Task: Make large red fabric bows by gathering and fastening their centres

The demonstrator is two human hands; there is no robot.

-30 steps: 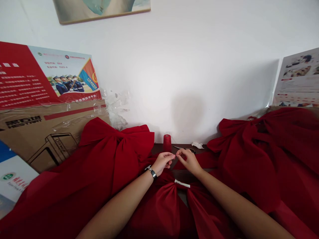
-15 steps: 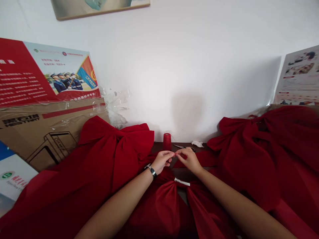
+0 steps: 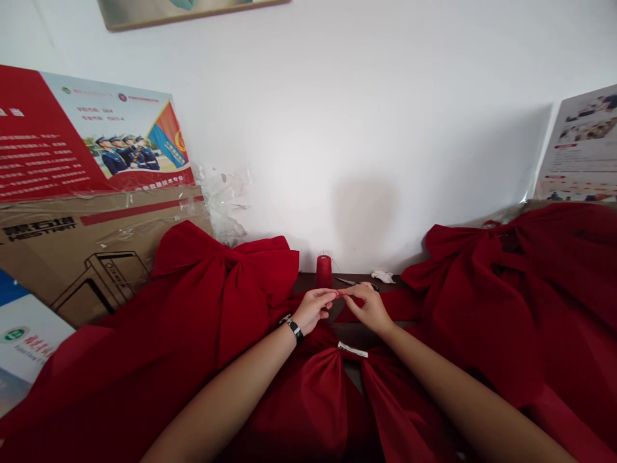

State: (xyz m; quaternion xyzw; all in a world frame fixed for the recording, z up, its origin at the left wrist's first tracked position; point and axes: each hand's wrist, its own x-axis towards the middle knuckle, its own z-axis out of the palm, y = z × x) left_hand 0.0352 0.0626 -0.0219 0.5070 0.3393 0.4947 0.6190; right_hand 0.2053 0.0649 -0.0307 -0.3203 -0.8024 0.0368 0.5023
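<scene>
Where a gathered red fabric bow point(image 3: 321, 405) lies closest to the person, a metal hair clip point(image 3: 352, 350) sits across its pinched middle, just below the hands. The left hand point(image 3: 313, 310), with a black wristwatch point(image 3: 294, 329) on its wrist, and the right hand point(image 3: 369, 310) are both closed into a pinch, their fingertips point(image 3: 337, 293) meeting just above the bow; whatever they may hold between them is too fine to make out. Just beyond the hands, a dark counter point(image 3: 308, 280) carries an upright cone of red thread point(image 3: 324, 271) with pins standing in its top, a pair of scissors point(image 3: 349, 281) lying flat, and a crumpled white scrap of cloth point(image 3: 383, 276). Two much larger red bows flank the hands, one to the left point(image 3: 226, 276) and one to the right point(image 3: 482, 270), their fabric spreading down past the arms. Behind the left bow leans a cardboard box point(image 3: 81, 257), with a blue-and-white printed board point(image 3: 29, 341) propped at its near side and a red-and-blue poster point(image 3: 87, 128) above it, wrapped in loose clear plastic point(image 3: 222, 199) at its edge. Another printed poster point(image 3: 581, 145) leans behind the right bow, against the white wall point(image 3: 366, 116), and a framed picture point(image 3: 187, 9) hangs at the top.
</scene>
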